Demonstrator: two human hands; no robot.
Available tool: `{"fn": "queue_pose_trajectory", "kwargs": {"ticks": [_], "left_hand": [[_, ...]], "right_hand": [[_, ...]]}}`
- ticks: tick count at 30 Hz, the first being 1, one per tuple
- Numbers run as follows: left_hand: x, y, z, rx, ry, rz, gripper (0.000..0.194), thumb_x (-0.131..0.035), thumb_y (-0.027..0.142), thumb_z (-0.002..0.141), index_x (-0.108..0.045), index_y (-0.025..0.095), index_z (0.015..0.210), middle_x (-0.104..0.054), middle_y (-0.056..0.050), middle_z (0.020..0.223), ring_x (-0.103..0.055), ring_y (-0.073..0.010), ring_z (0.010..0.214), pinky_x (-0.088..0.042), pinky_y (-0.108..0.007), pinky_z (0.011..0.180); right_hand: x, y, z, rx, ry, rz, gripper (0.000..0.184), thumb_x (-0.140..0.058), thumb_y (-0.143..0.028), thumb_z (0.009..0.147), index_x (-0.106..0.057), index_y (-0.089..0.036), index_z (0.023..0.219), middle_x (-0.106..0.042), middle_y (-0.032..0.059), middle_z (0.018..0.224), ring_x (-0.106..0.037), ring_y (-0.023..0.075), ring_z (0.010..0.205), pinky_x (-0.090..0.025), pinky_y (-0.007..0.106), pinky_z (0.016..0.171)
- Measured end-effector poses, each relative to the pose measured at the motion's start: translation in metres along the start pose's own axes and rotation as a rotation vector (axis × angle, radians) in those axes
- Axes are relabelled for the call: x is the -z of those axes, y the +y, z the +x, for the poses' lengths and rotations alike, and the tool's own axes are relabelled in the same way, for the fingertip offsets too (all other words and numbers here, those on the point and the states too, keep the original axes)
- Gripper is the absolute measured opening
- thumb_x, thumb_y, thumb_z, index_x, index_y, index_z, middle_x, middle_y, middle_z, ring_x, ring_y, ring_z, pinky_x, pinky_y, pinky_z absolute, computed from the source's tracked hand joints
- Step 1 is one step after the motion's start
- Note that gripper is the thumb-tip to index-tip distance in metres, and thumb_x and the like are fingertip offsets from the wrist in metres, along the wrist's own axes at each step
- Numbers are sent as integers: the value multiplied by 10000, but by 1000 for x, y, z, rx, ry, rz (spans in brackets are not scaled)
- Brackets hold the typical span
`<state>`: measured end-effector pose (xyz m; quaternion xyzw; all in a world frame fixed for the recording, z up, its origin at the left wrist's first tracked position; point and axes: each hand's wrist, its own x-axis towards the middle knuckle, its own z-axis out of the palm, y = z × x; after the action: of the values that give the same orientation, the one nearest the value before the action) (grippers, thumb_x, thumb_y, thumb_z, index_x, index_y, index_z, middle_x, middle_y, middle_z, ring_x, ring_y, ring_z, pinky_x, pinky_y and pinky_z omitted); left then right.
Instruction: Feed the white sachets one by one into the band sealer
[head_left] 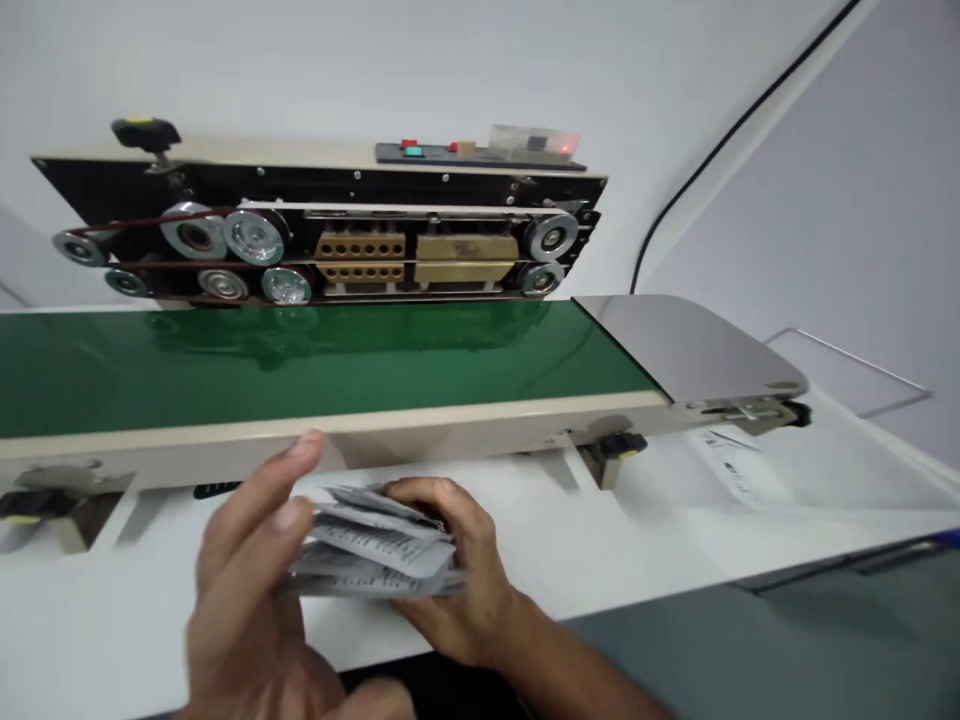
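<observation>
Item: stack of small printed packets, white with black lettering, blurred; exact count cannot be told.
Location: held between both hands, above the white table, just in front of the sealing machine's near edge.
Left hand: curled around the stack's left side, thumb on top, forefinger raised toward the machine; closed on the packets.
Right hand: cupped under and around the stack's right end, fingers wrapped over the top edge; also closed on the packets.
Handling, judged: light, thin, pliable; glossy film likely to slip and fan apart, so a pinch across the flat faces near the middle seems safest, edges kept squared.
Conveyor belt: smooth dark green, slightly reflective, flat, framed in cream-painted metal.
Sealing head: black plate with bright steel pulleys, thin belts, two brass-coloured blocks, one drilled with holes.
Outfeed plate: brushed metal, rounded corner.
Control panel: atop the housing, red and green buttons.
Cable: black, running up the white wall.
</observation>
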<state>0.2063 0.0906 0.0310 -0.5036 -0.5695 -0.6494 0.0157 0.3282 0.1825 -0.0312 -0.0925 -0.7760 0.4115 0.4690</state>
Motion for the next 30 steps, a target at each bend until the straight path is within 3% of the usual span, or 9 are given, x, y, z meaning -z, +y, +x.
{"fn": "queue_pose_trajectory", "kwargs": {"ticks": [3,6,10,14,19,23,26,28,30], "left_hand": [[1,-15,-6,-37,-120,-12,492,-637,458,809,-582,261,1256,-529,-135,1347,-491,-367,1244,-373,-597,1036],[4,-30,-18,-49,-241,169,473,-542,442,869,-536,174,1258,-501,-157,1366,-482,-294,1255,-382,-457,1040],[-1,-38,-31,18,-314,189,543,-527,438,874,-453,131,1316,-451,-171,1389,-443,-277,1283,-365,-419,1044],[-3,-36,-32,96,-325,93,597,-508,471,881,-383,134,1358,-410,-171,1375,-381,-289,1309,-349,-435,1058],[3,-40,-36,202,-240,112,555,-399,658,853,-519,309,1269,-466,-100,1303,-451,-336,1216,-369,-526,994],[-1,-44,-47,216,-273,87,703,-480,605,832,-367,197,1394,-347,-178,1428,-329,-379,1332,-250,-608,1082],[-4,-50,-51,299,-186,-114,796,-599,618,762,-376,169,1381,-344,-193,1463,-326,-381,1373,-319,-576,1102],[-3,-60,-49,464,-78,-231,627,-656,585,741,-545,212,1232,-555,-141,1313,-530,-353,1232,-505,-512,964],[1,-73,-45,603,-17,-260,310,-633,469,811,-645,238,1018,-708,-79,1049,-698,-286,927,-612,-411,674]], "right_hand": [[2,5,-8,-130,-13,41,974,-748,-224,708,-154,-315,1475,-507,112,1273,-566,290,1127,-482,503,963],[3,8,-14,-228,-34,69,1055,-814,-251,673,-132,-316,1476,-461,121,1305,-521,301,1198,-441,506,1013],[5,10,-13,-252,-37,61,1101,-852,-257,630,-139,-333,1464,-426,116,1332,-513,303,1217,-424,487,1034],[12,-5,0,-206,-77,-67,933,-832,-252,667,-291,-336,1423,-482,85,1281,-535,277,1154,-446,446,1008],[18,-27,3,-150,-214,-107,908,-752,-182,714,-236,-325,1447,-475,98,1283,-491,293,1179,-478,454,968],[9,-15,-9,-335,-168,-142,1017,-844,-320,642,-214,-334,1440,-427,110,1327,-485,326,1194,-436,517,1012],[6,-8,-13,-337,-187,-118,1064,-847,-290,622,-177,-322,1448,-397,124,1358,-451,341,1247,-415,521,1047],[9,-11,-11,-277,-217,-134,1052,-838,-267,635,-179,-326,1453,-413,119,1340,-467,328,1234,-450,477,1031],[15,-16,-7,-179,-299,-175,1013,-801,-250,686,-166,-345,1470,-400,117,1360,-479,317,1229,-488,437,998]]}}
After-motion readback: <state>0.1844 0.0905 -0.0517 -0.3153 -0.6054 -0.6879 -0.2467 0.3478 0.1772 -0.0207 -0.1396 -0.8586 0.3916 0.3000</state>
